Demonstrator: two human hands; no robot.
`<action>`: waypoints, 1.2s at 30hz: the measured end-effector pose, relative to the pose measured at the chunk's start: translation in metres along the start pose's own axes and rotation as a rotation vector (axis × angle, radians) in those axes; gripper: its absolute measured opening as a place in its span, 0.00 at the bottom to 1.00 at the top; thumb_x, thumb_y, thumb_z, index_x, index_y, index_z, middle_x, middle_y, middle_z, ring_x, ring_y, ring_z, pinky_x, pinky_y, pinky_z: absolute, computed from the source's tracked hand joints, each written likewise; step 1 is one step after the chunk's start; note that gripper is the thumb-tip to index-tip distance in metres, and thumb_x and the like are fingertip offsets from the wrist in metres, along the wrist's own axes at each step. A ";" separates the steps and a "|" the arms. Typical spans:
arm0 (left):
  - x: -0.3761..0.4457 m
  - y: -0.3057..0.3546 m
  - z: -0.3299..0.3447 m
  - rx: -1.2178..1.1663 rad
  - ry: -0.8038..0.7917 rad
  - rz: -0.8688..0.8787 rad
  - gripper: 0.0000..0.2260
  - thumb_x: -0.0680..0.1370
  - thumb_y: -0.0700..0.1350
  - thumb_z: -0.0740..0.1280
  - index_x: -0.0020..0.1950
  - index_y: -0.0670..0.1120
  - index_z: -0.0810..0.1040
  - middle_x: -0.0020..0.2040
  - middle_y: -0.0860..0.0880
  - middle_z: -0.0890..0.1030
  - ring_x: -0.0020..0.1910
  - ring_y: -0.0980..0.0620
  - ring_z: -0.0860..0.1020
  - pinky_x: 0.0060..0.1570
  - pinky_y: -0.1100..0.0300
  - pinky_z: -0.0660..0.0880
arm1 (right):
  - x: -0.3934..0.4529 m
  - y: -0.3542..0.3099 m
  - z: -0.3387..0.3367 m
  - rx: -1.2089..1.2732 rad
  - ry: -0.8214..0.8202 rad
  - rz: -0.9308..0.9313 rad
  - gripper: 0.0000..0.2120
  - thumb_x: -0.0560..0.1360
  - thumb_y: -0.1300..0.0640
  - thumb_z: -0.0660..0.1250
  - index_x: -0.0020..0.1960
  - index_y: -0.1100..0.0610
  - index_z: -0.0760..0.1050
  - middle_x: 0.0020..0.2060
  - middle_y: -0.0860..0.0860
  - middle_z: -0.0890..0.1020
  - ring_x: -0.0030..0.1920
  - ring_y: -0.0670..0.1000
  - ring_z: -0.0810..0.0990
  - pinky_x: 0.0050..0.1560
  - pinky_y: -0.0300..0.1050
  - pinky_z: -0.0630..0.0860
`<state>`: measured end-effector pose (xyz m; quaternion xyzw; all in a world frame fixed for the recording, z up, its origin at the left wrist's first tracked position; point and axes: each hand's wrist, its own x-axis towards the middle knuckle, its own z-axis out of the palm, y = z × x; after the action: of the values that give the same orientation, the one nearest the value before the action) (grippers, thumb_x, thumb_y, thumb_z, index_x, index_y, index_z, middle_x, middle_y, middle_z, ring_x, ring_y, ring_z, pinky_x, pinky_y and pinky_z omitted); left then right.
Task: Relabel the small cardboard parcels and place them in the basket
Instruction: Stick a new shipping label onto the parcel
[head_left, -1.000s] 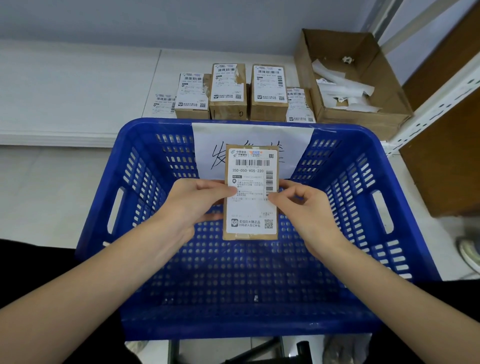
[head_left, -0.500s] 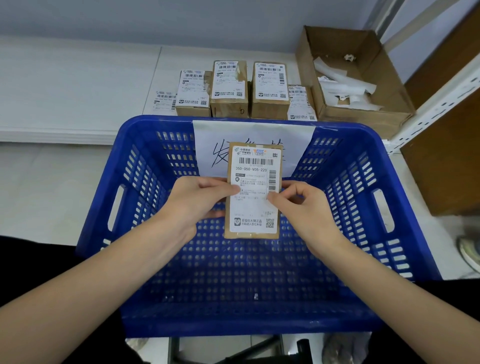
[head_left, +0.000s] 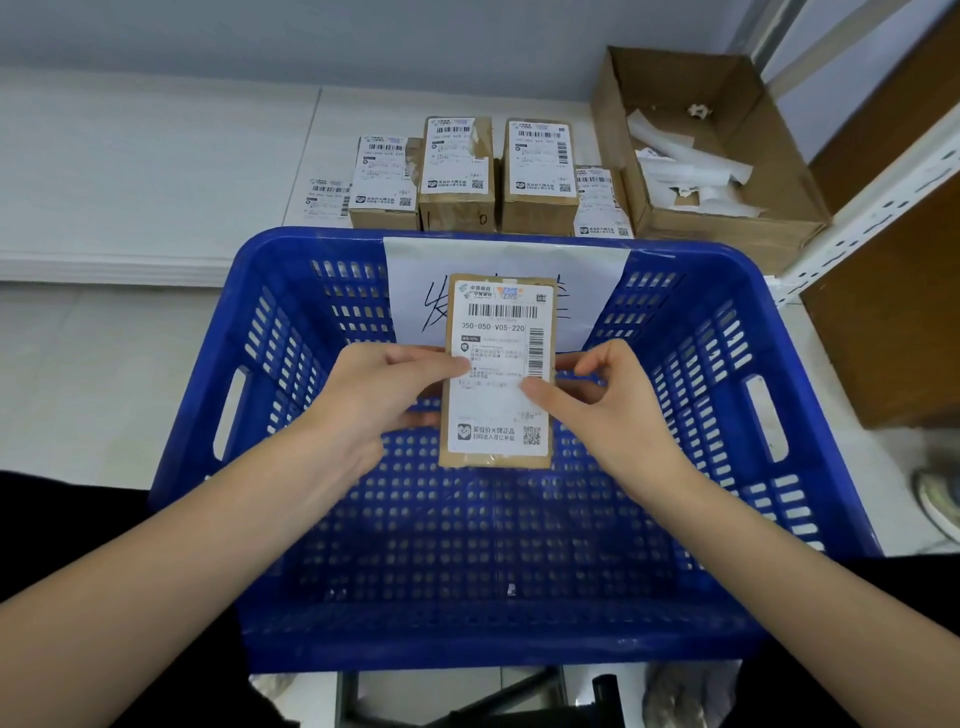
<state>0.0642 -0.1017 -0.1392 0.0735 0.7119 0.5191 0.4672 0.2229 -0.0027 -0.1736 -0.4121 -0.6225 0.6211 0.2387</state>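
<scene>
I have the parcel (head_left: 497, 371) held up over the basket (head_left: 218, 332), label (head_left: 501, 364) facing me. My left hand (head_left: 379, 395) pinches its left edge, thumb on the label face and fingers behind; my right hand (head_left: 602, 400) does the same on the right edge, thumb on the lower middle of the label. The label looks to sit flat and fairly square on the cardboard, so I judge the step to be the last smoothing before setting the parcel down. To do it well I would run both thumbs outward from the centre to the edges, pressing corners last, so no bubble or lifted corner stays. I would keep my thumbs off the barcode so it stays readable. Then I would lower the parcel flat onto the basket floor, near one corner, label up, leaving room for the others. The remaining parcels (head_left: 498, 176) wait just behind the basket, beside the scrap box (head_left: 769, 218).
</scene>
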 end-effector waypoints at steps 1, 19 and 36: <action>0.000 0.000 0.000 0.000 -0.002 -0.001 0.03 0.73 0.38 0.73 0.46 0.41 0.83 0.41 0.49 0.86 0.40 0.54 0.84 0.34 0.62 0.80 | 0.001 0.000 -0.001 -0.015 -0.015 -0.006 0.17 0.70 0.62 0.73 0.45 0.56 0.64 0.52 0.51 0.80 0.47 0.46 0.83 0.43 0.38 0.80; 0.004 0.009 -0.006 -0.001 0.030 0.024 0.02 0.73 0.40 0.74 0.44 0.42 0.83 0.40 0.50 0.86 0.37 0.56 0.83 0.30 0.65 0.77 | 0.003 -0.009 -0.006 -0.197 -0.332 0.018 0.54 0.65 0.59 0.78 0.75 0.40 0.44 0.63 0.46 0.72 0.57 0.43 0.78 0.53 0.35 0.77; 0.006 0.008 -0.008 0.232 0.029 0.184 0.03 0.72 0.43 0.75 0.41 0.44 0.84 0.40 0.51 0.85 0.36 0.55 0.83 0.29 0.64 0.77 | 0.007 -0.011 -0.007 -0.001 -0.129 0.124 0.24 0.74 0.58 0.70 0.68 0.56 0.68 0.51 0.51 0.83 0.50 0.49 0.83 0.51 0.48 0.81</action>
<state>0.0519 -0.1001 -0.1364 0.1844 0.7639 0.4751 0.3959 0.2220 0.0080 -0.1634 -0.4091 -0.6101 0.6597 0.1588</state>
